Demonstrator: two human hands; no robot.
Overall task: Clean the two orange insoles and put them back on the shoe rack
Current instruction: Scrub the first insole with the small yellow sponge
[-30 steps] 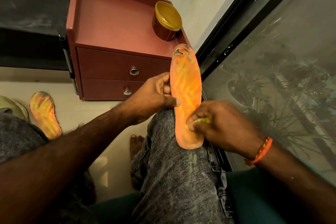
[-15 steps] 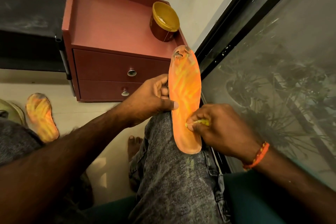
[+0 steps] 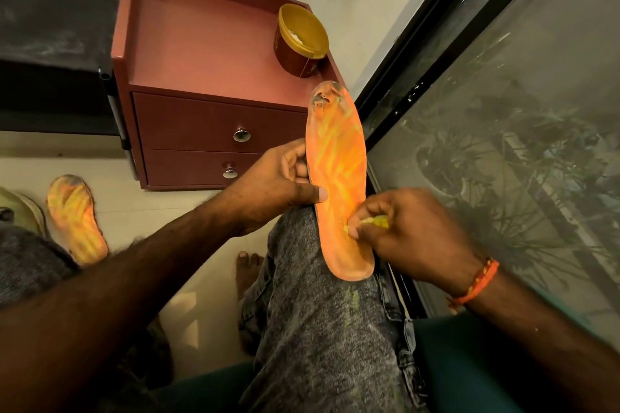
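1. Grip. The right hand [image 3: 412, 238] is pinched shut, thumb and fingertips together, on a small yellow scrap [image 3: 377, 222], either a cloth or a sponge, and presses it against the lower half of the held insole [image 3: 339, 178]. The left hand [image 3: 281, 181] clamps the same insole at its left edge, thumb on the face and fingers behind.
2. Support. The held insole rests with its heel end on the right knee [image 3: 322, 295], toe end pointing away and upward; the denim below the heel carries pale yellowish smears.
3. Step in hand. Judged from the pose, this is the cleaning of the first insole, with work confined to the heel half. The toe end shows dark, worn patches not yet dealt with.
4. Second insole [image 3: 75, 218]. It lies face up on the floor [image 3: 141, 204] at the left edge of the view, beside a pale shoe [image 3: 23, 208] and well apart from both hands; its toe end looks grimy.
5. Farther off. A red-brown drawer unit [image 3: 201, 77] stands against the wall; an open gold-rimmed tub [image 3: 300, 40] sits at the right rear corner of its top.
6. Next move. Probably strokes toward the toe, the left hand bracing against flex, with a firm hold on the scrap. No shoe rack can be identified with certainty.
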